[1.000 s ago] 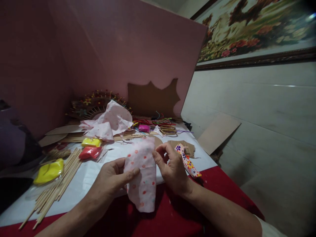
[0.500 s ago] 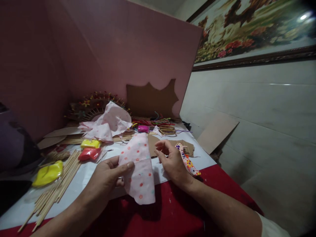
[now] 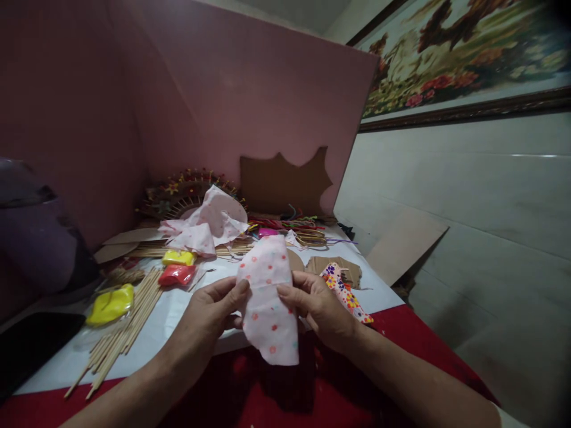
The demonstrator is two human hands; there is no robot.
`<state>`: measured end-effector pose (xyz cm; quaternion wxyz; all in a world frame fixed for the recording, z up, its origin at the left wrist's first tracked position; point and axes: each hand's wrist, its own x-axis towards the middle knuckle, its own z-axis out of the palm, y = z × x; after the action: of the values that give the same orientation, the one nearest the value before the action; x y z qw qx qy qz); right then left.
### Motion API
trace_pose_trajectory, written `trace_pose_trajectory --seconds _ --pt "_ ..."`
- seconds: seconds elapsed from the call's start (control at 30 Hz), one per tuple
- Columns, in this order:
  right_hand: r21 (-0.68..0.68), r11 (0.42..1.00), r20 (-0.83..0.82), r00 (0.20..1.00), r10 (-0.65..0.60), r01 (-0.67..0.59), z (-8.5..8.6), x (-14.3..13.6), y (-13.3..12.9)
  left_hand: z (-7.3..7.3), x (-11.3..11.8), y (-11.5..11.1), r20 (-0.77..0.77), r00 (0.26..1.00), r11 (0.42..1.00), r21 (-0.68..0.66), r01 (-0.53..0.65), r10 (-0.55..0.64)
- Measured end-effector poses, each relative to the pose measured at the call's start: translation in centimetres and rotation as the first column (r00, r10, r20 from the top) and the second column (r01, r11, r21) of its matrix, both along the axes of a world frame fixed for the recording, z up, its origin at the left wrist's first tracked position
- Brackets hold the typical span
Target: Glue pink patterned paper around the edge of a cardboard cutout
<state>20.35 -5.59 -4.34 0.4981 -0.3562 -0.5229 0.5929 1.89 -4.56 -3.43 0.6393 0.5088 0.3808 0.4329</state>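
A pale pink piece of cloth (image 3: 270, 309) with small red and orange flowers hangs upright over the front of the table. My left hand (image 3: 214, 309) pinches its left edge between thumb and fingers. At the right edge, my right hand (image 3: 314, 303) grips the same cloth, thumb on the front and fingers partly behind it. Just beyond my right hand lies a colourful flower-patterned piece (image 3: 345, 294), beside a torn piece of brown cardboard (image 3: 352, 270).
Wooden sticks (image 3: 127, 327), yellow packets (image 3: 110, 305) and a red packet (image 3: 177, 274) lie on the left. Crumpled pink cloth (image 3: 209, 223) sits farther back, near a scalloped cardboard sheet (image 3: 283, 184). A purple object (image 3: 40, 238) stands far left.
My right hand has closed on the cloth's right edge; before, it was beside the cloth without touching it. The view has shifted slightly, so the surroundings appear farther right.
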Motion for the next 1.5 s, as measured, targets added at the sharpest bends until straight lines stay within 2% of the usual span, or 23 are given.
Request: trace_pose_trajectory --seconds 0.07,0.13,0.17,0.2,0.27,0.33,0.4,0.5,0.63,0.67,0.73,0.8,0.83,0.87,0.9,0.97,1.0,1.03,1.1,1.17,1.23,1.3,1.5 --pt "0.043 0.997 0.029 0.998 -0.061 0.059 -0.1 0.1 0.1 -0.1 -0.3 0.2 -0.052 0.981 0.975 0.133 -0.178 0.187" --pt "0.182 0.969 0.132 0.973 -0.191 0.165 -0.3 0.1 0.0 0.0 -0.5 0.2 -0.063 0.917 0.874 0.335 -0.352 0.394" --pt "0.281 0.934 0.205 0.936 -0.284 0.222 -0.4 0.0 -0.1 0.0 -0.5 0.0 -0.055 0.89 0.814 0.435 -0.386 0.452" --pt "0.397 0.877 0.277 0.876 -0.395 0.27 -0.5 -0.1 -0.2 0.0 -0.4 -0.2 -0.051 0.882 0.769 0.516 -0.378 0.468" --pt "0.658 0.702 0.364 0.701 -0.613 0.272 -0.6 -0.6 -0.7 0.0 0.1 -1.0 -0.085 0.91 0.738 0.618 -0.271 0.405" --pt "0.856 0.498 0.355 0.54 -0.763 0.14 -0.7 -1.1 -1.2 -0.2 0.9 -1.7 -0.142 0.954 0.8 0.585 -0.135 0.265" --pt "0.94 0.341 0.314 0.453 -0.834 -0.023 -0.7 -1.7 -1.6 -0.4 1.7 -2.3 -0.104 0.987 0.869 0.492 -0.053 0.12" --pt "0.951 0.259 0.304 0.363 -0.881 -0.167 -0.5 -2.4 -2.0 -0.6 2.6 -2.7 0.007 1.0 0.897 0.441 -0.002 -0.002" --pt "0.957 0.175 0.241 0.294 -0.925 -0.233 -0.3 -3.0 -2.4 -0.5 2.7 -2.2 0.14 0.989 0.949 0.301 -0.089 0.048" --pt "0.952 0.183 0.253 0.298 -0.92 -0.244 -0.3 -3.0 -2.6 -0.4 2.6 -2.1 0.163 0.985 0.964 0.247 -0.101 0.061" --pt "0.93 0.246 0.334 0.343 -0.878 -0.273 -0.2 -2.7 -3.0 -0.1 2.3 -1.7 0.217 0.975 0.986 0.146 -0.079 0.046" --pt "0.922 0.29 0.379 0.445 -0.811 -0.257 -0.2 -2.2 -3.3 0.4 1.9 -1.5 0.287 0.958 0.998 0.049 -0.035 0.02" --pt "0.933 0.298 0.359 0.511 -0.781 -0.2 -0.1 -1.8 -3.4 0.7 1.7 -1.3 0.322 0.947 1.0 0.006 -0.019 0.016" --pt "0.947 0.31 0.301 0.567 -0.767 -0.085 0.0 -1.4 -3.4 1.0 1.5 -1.2 0.353 0.935 1.0 -0.031 -0.007 0.017" --pt "0.935 0.348 0.243 0.599 -0.763 0.064 0.0 -1.1 -3.3 1.2 1.3 -1.1 0.382 0.924 0.998 -0.06 0.003 0.02" --pt "0.807 0.482 0.172 0.646 -0.744 0.341 0.2 -0.6 -2.8 1.7 1.1 -1.0 0.42 0.907 0.995 -0.099 0.02 0.024" --pt "0.703 0.576 0.168 0.69 -0.704 0.417 0.3 -0.5 -2.5 1.9 1.0 -0.9 0.426 0.904 0.993 -0.114 0.025 0.026" --pt "0.594 0.676 0.167 0.754 -0.635 0.437 0.4 -0.4 -2.1 2.0 1.0 -0.8 0.421 0.907 0.991 -0.131 0.027 0.031" --pt "0.395 0.854 0.152 0.893 -0.423 0.337 0.5 -0.4 -1.3 2.2 0.9 -0.7 0.397 0.916 0.986 -0.168 0.01 0.058" --pt "0.252 0.949 0.133 0.965 -0.225 0.187 0.4 -0.6 -0.8 2.3 0.8 -0.6 0.393 0.915 0.981 -0.194 -0.019 0.095" --pt "0.191 0.978 0.145 0.983 -0.11 0.081 0.2 -0.8 -0.6 2.3 0.7 -0.5 0.421 0.9 0.981 -0.193 -0.033 0.113" --pt "0.196 0.98 0.17 0.983 -0.062 0.028 0.1 -0.9 -0.7 2.3 0.6 -0.3 0.448 0.887 0.985 -0.17 -0.035 0.108" --pt "0.205 0.973 0.13 0.983 -0.133 0.105 -0.1 -1.1 -0.9 2.1 0.6 -0.2 0.493 0.861 0.985 -0.167 -0.045 0.123"
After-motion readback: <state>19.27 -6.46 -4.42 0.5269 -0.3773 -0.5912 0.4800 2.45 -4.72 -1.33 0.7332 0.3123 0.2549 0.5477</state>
